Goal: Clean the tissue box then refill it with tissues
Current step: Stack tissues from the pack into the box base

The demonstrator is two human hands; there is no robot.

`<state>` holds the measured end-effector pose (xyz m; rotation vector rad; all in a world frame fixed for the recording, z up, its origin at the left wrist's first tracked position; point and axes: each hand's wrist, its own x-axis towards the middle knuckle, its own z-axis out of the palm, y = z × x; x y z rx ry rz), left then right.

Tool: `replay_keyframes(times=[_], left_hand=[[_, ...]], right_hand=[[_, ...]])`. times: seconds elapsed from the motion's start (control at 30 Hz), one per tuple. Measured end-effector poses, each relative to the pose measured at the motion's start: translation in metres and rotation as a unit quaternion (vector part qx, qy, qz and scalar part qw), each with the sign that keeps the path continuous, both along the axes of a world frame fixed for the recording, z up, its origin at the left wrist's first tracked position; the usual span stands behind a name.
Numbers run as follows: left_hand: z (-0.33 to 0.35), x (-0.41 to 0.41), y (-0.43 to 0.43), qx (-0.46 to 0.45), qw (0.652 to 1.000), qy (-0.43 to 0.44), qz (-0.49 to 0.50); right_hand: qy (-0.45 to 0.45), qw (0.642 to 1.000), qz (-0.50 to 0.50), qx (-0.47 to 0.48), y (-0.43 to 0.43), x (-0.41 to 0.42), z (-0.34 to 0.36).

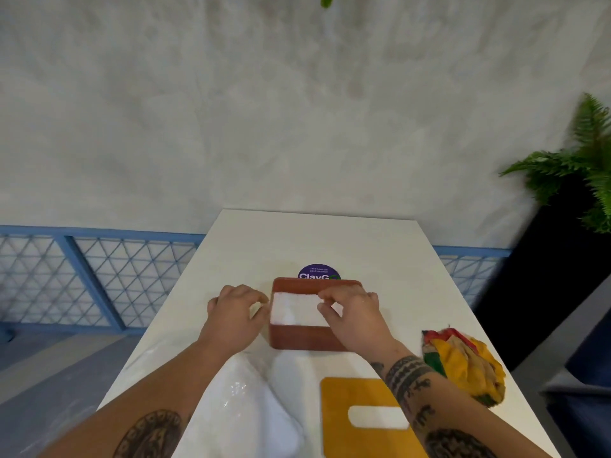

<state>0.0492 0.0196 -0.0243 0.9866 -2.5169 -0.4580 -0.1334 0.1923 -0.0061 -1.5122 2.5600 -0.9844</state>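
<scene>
A person's two bare forearms, both tattooed, reach forward over a white bench (pixel 380 246). At the middle of the bench sits an open reddish-brown tissue box (pixel 307 335) with a stack of white tissues (pixel 294 309) lying inside it. The left hand (pixel 236 314) rests just beside the box's left wall, fingers curled; whether it grips anything is hard to tell because of blur. The right hand (pixel 352 317) is over the right part of the box, thumb and fingers pinched narrowly on the tissues. Nearer the person lies a yellow lid (pixel 347 395) with an oval slot, flat on the bench. To its left is a clear plastic wrapper (pixel 244 404). At the right edge lies a crumpled multicoloured cloth (pixel 463 361). Behind the box, a round purple sticker (pixel 317 271) shows on the bench. A green fern (pixel 582 160) stands at far right.
</scene>
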Motion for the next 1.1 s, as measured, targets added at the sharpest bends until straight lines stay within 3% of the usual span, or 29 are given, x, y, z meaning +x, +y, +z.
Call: replay_keyframes(times=[0.1, 0.2, 0.33, 0.43, 0.8, 1.1], left_hand=[[-0.007, 0.026, 0.003, 0.042, 0.999, -0.027, -0.003], [-0.017, 0.048, 0.007, 0.109, 0.985, -0.125, -0.049], [-0.031, 0.076, 0.020, 0.161, 0.953, -0.232, -0.108], [-0.048, 0.090, 0.029, 0.149, 0.932, -0.303, -0.129], [-0.079, 0.104, 0.037, 0.129, 0.944, -0.285, -0.105], [-0.081, 0.102, 0.033, 0.147, 0.949, -0.266, -0.085]], right_hand=[[0.007, 1.000, 0.000, 0.018, 0.001, 0.031, -0.005], [-0.007, 0.997, 0.009, 0.079, 0.008, 0.062, -0.015], [-0.052, 0.974, 0.008, 0.218, 0.021, 0.099, -0.039], [-0.043, 0.952, 0.002, 0.302, 0.028, 0.124, -0.057], [-0.016, 0.964, -0.077, 0.254, 0.029, 0.160, -0.076], [0.049, 0.977, -0.066, 0.196, 0.018, 0.155, -0.072]])
